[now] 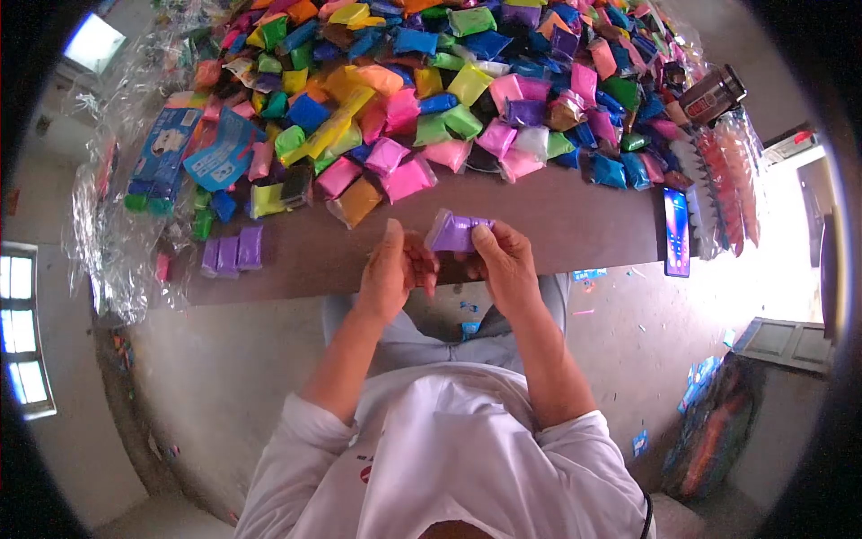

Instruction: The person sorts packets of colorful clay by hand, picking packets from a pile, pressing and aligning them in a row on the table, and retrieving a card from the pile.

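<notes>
A purple packet (452, 232) in clear wrapping is pinched between the thumb and fingers of my right hand (507, 260), over the table's near edge. My left hand (391, 268) is just left of the packet, thumb raised and fingers apart and curled, with nothing visible in it. Three purple packets (228, 252) lie side by side at the left of the brown table (575, 225). Beyond my hands, a large heap of colourful packets (395, 108) covers the back of the table. An orange-brown packet (356, 201) lies at the heap's near edge.
A phone (676, 232) with a lit screen lies at the table's right edge. Behind it stand a tilted dark jar (714, 94) and bagged goods (727, 180). Blue printed packaging (166, 153) and crumpled clear plastic (112, 207) are at the left.
</notes>
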Demonstrator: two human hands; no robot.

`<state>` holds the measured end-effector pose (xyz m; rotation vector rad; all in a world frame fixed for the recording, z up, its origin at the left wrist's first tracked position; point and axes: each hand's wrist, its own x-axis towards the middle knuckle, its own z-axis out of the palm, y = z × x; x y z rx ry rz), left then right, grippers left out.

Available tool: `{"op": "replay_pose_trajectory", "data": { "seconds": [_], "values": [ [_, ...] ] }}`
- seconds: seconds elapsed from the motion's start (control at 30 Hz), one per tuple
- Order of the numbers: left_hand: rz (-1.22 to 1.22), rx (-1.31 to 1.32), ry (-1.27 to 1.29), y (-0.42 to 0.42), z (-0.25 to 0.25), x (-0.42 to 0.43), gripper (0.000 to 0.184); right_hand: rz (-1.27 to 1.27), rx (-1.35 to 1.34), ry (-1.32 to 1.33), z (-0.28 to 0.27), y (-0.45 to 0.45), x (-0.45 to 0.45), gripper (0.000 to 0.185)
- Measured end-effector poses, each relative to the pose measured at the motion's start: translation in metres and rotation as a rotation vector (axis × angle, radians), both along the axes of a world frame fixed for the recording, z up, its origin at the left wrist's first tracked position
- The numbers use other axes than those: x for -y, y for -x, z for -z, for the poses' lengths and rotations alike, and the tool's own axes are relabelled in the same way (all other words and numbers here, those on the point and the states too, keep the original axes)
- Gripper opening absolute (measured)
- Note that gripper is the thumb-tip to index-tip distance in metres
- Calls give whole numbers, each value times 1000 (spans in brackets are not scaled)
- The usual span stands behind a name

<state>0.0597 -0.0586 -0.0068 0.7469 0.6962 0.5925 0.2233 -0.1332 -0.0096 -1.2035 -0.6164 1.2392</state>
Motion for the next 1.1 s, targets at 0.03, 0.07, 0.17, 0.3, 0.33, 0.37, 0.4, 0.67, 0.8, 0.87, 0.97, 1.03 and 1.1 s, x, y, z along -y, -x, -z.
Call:
{"op": "replay_pose_trajectory", "data": {
  "seconds": [0.03, 0.07, 0.17, 0.3, 0.33, 0.37, 0.4, 0.67, 0.8, 0.87, 0.97, 1.03, 1.1],
  "values": [
    [3, 1, -1, 2, 0, -3, 60, 3, 1, -1, -1, 1, -1, 24],
    [14, 82, 82, 5, 0, -6, 59, 25, -109, -54, -3, 3, -2, 24],
    [35, 215, 184, 12, 6, -13, 58, 68, -231, -68, -9, 7, -4, 25],
    [49, 239, 180, 13, 8, -12, 59, 70, -191, -17, -4, 5, -4, 26],
    [48, 239, 180, 12, 7, -11, 59, 70, -191, -17, -5, 5, -4, 26],
    [46, 217, 168, 9, 6, -10, 59, 60, -197, -38, -5, 5, -5, 25],
    [42, 195, 154, 7, 5, -10, 58, 49, -203, -61, -5, 6, -6, 24],
    [74, -31, -178, -6, -16, 7, 32, 15, -32, 56, -27, 20, -8, 26],
    [35, -249, -437, -6, -9, 10, 37, 11, -181, -27, -32, 15, 0, 34],
    [35, -417, -618, -7, -6, 14, 39, -14, -113, -80, -13, 10, 3, 38],
    [-14, -395, -597, -15, -19, 22, 40, -40, -37, -151, -7, 9, 8, 43],
    [-23, -417, -586, -17, -18, 24, 39, -45, -29, -169, -8, 10, 8, 44],
    [-46, -423, -571, -20, -17, 25, 41, -59, 175, -128, -8, 11, 8, 41]
  ]
}}
